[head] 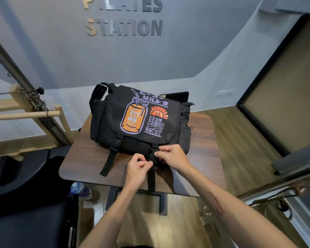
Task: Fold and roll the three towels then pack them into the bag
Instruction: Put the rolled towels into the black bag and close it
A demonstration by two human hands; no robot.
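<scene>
I see no towels — the flap covers the black canvas bag (pixel 141 119) on the tabletop (pixel 82 158), toward its far edge. My right grip (pixel 174 157) and left grip (pixel 139 166) pinch the right buckle (pixel 153 154); fingertips hide its clasp.

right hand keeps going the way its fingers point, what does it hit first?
Right hand points left along the bag front; it already pinches the buckle. Next, probably the left hand fingertips, depth unclear.
</scene>
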